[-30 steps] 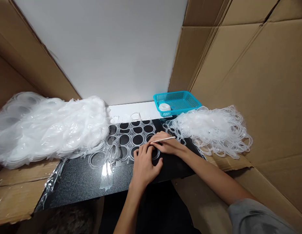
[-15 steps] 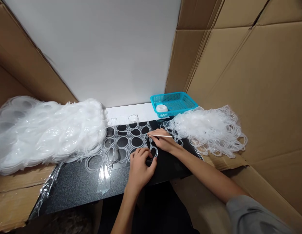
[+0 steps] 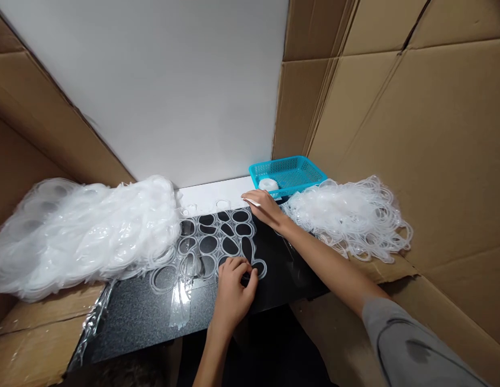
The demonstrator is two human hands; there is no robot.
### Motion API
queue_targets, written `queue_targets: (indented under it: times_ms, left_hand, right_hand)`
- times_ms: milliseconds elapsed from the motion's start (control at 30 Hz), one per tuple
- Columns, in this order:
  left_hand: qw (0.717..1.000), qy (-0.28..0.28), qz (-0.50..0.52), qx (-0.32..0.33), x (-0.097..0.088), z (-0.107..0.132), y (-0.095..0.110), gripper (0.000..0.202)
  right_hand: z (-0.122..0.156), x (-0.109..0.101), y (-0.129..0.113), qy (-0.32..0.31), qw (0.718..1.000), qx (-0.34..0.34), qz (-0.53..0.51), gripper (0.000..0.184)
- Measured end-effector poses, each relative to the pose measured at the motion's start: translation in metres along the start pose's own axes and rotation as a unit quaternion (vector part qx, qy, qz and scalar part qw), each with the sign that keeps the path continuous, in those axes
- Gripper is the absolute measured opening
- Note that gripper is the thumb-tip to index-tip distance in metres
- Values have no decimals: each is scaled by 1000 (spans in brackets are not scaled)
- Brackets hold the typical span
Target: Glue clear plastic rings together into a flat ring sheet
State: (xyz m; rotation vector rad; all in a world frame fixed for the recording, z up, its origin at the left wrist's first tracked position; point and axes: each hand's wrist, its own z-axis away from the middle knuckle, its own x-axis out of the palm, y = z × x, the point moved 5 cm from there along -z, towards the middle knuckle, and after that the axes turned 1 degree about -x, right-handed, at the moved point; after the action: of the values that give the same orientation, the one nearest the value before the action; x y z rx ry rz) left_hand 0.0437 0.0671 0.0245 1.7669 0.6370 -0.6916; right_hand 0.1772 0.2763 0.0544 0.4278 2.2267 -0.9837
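A flat sheet of clear plastic rings (image 3: 208,244), joined to one another, lies on the dark speckled tabletop. My left hand (image 3: 235,282) rests on its near right part, fingers curled down onto the rings and thumb drawn in close to them. My right hand (image 3: 266,208) is above the sheet's far right corner, closed around a thin white stick-like tool (image 3: 252,202); its kind I cannot make out. A teal plastic basket (image 3: 302,169) stands just beyond that hand, with a stack of white rings (image 3: 268,185) in its near left corner.
On the left, a large heap of white ring sheets (image 3: 97,231) partly covers cardboard. A loose pile of clear ring strips (image 3: 347,215) lies to the right. A white panel (image 3: 173,91) and cardboard walls (image 3: 395,134) enclose the table (image 3: 141,317). Clear tape (image 3: 180,303) shines near its front edge.
My right hand has lifted away from the sheet and moved toward the basket, still holding the white tool. My left hand keeps its place on the rings, thumb closer in. The view has shifted slightly.
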Motion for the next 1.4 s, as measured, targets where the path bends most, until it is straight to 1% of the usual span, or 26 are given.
queue_targets:
  times_ms: [67, 100, 133, 167, 233, 267, 300, 367, 467, 567, 633, 833, 1067, 1267, 1400]
  left_hand:
    - [1000, -1, -7, -4, -3, 5, 0, 20]
    - [1000, 1, -11, -5, -4, 7, 0, 20]
    - [1000, 7, -16, -3, -6, 8, 2, 21]
    - [1000, 18, -23, 2, -9, 8, 4, 21]
    - [998, 46, -31, 21, -14, 2, 9, 19]
    - [997, 55, -31, 35, -14, -3, 11, 18]
    - [997, 55, -31, 51, -14, -8, 13, 16]
    - [996, 36, -38, 77, -7, -18, 13, 21]
    - [993, 7, -82, 80, 5, -24, 1, 28]
    - [991, 1, -114, 65, 10, -18, -11, 32]
    - [991, 3, -119, 62, 9, -13, -15, 34]
    - [991, 0, -119, 55, 9, -10, -14, 34]
    - [991, 0, -122, 57, 11, -10, -17, 34]
    - [989, 4, -137, 58, 11, -13, -13, 32]
    - [987, 3, -150, 59, 13, -15, -11, 32]
  right_hand:
    - [0, -5, 2, 47, 998, 22, -19, 27]
    - [2, -6, 2, 59, 997, 32, -38, 26]
    - [6, -4, -1, 47, 996, 37, -66, 25]
    - [12, 0, -4, 21, 994, 41, -96, 24]
    - [29, 13, -13, -66, 988, 42, -135, 22]
    - [38, 17, -17, -92, 984, 46, -145, 21]
    - [47, 21, -19, -106, 981, 52, -155, 21]
    - [62, 25, -21, -114, 975, 64, -181, 22]
    - [71, 26, -19, -115, 965, 74, -225, 22]
    - [72, 24, -18, -121, 959, 77, -243, 19]
    - [71, 24, -19, -129, 958, 72, -247, 17]
    - [71, 25, -23, -138, 962, 57, -227, 18]
    - [71, 27, -19, -139, 963, 62, -224, 22]
    - [71, 27, -20, -140, 964, 56, -218, 21]
    - [70, 27, -20, -133, 961, 67, -233, 19]
